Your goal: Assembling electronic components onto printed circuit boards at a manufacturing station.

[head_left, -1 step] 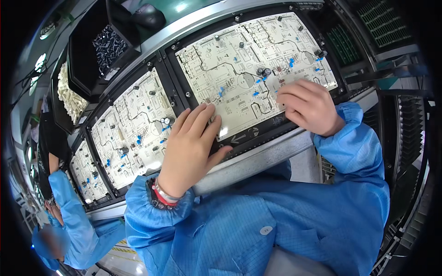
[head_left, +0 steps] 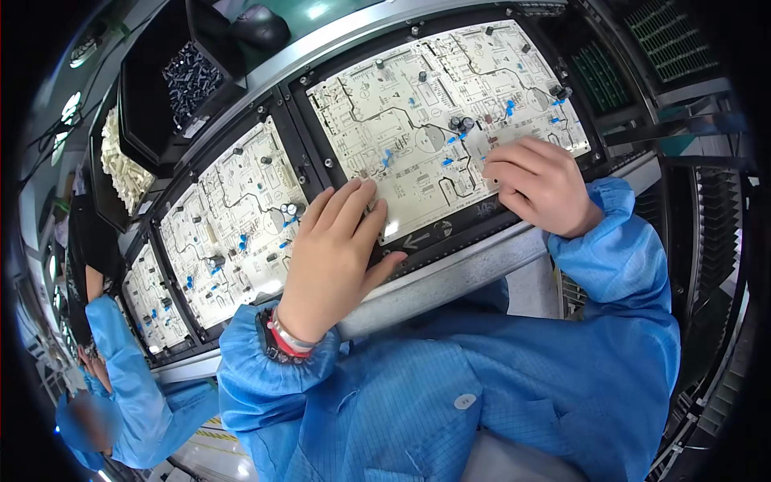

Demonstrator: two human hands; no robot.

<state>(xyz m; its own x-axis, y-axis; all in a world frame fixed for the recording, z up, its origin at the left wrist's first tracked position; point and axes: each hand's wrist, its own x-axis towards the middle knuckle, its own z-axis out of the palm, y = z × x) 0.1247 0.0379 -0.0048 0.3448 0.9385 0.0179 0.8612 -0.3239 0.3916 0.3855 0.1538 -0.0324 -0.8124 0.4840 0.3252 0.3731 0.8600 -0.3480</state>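
Note:
A white circuit board (head_left: 377, 145), fitted with black capacitors and small blue parts, lies in a black carrier frame (head_left: 426, 241) before me. My left hand (head_left: 333, 249) is open, its fingers stretched across the carrier's near left corner and the fingertips at the board's edge. Over the near right part of the board is my right hand (head_left: 542, 185), with fingers curled and closed. Whatever its fingertips may hold is hidden. Close to that hand, several blue parts (head_left: 448, 161) and a pair of black capacitors (head_left: 462, 124) stand on the board.
Left of my board, a second populated board (head_left: 233, 209) and a third (head_left: 152, 301) sit in carriers along the rail. Black bins beyond hold small dark components (head_left: 191, 76) and cream-coloured parts (head_left: 120, 165). A metal rail (head_left: 450, 273) runs along my side. A co-worker's blue sleeve (head_left: 128, 353) is at far left.

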